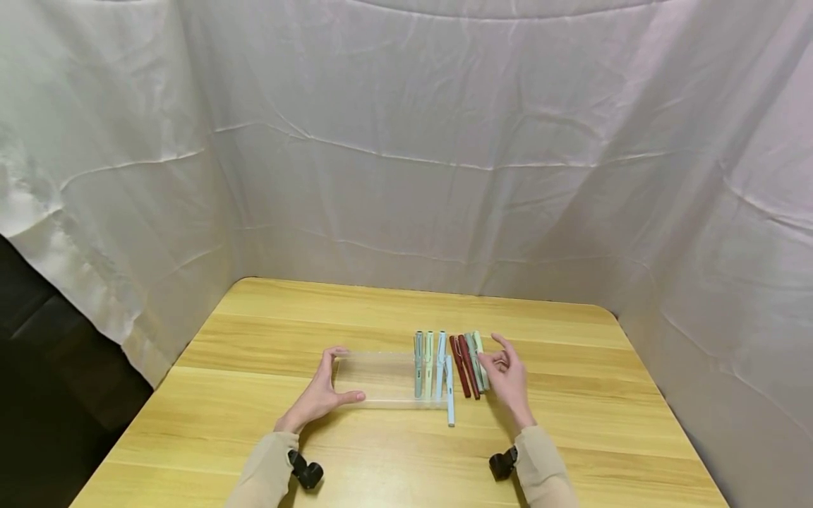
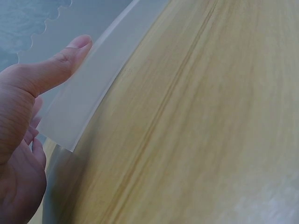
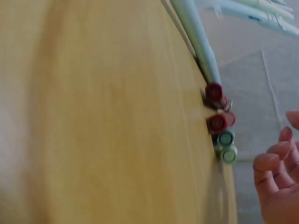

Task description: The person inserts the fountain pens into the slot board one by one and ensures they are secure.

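At the right end of the clear tray (image 1: 375,377), three pens are lying side by side, apparently inside: grey-blue pen (image 1: 418,365), mint pen (image 1: 429,363), light blue pen (image 1: 440,367). The loose blue pen (image 1: 450,402) is resting just beside the tray's right edge, sticking out past its near wall; reading that one as outside. Farther right, four more are lying in a close row: two dark red pens (image 1: 460,367), grey-green pen (image 1: 475,365), pale green pen (image 1: 479,343). Count is looking like three in, five out, so under half done.

Left hand (image 1: 324,391) is gripping the tray's left end, thumb on the near wall, fingers behind. Right hand (image 1: 508,374) is hovering by the pale green pen, fingers loosely bent, nothing visibly held; can't tell if they're touching it. Everything is sitting on the wooden surface (image 1: 394,458), with curtain (image 1: 413,219) hanging behind.
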Tool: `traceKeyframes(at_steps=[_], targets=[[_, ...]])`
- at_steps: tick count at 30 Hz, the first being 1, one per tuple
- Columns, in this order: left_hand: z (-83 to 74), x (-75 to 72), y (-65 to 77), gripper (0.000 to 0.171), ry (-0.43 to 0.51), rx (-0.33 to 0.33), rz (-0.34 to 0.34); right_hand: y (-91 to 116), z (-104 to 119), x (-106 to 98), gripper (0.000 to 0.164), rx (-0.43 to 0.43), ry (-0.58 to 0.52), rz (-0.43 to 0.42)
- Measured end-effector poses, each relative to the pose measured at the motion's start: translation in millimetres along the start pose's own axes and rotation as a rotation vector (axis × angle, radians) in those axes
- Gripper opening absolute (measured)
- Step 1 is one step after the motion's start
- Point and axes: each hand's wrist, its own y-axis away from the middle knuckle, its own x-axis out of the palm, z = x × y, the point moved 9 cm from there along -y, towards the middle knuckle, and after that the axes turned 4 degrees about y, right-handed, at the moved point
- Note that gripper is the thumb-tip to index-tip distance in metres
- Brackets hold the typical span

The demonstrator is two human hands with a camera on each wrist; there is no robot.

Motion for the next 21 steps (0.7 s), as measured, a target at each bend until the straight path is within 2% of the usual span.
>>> traceKeyframes(at_steps=[4, 8, 14, 21], targets=[[0.6, -0.2, 0.1, 0.092, 0.003, -0.008, -0.001, -6, -22, 0, 0.053, 0.061, -0.031, 0.042], [0.8, -0.2, -0.1, 0.092, 0.006, -0.009, -0.001, -7, -33, 0, 0.052, 0.113, -0.054, 0.062], [-0.6, -0.4, 0.0, 0.093, 0.007, -0.003, -0.003, -11, -42, -2, 0.047, 0.114, -0.001, 0.058], [-0.6, -0.3, 0.2, 0.092, 0.008, -0.011, -0.007, -12, -49, 1, 0.049, 0.152, 0.077, 0.102]])
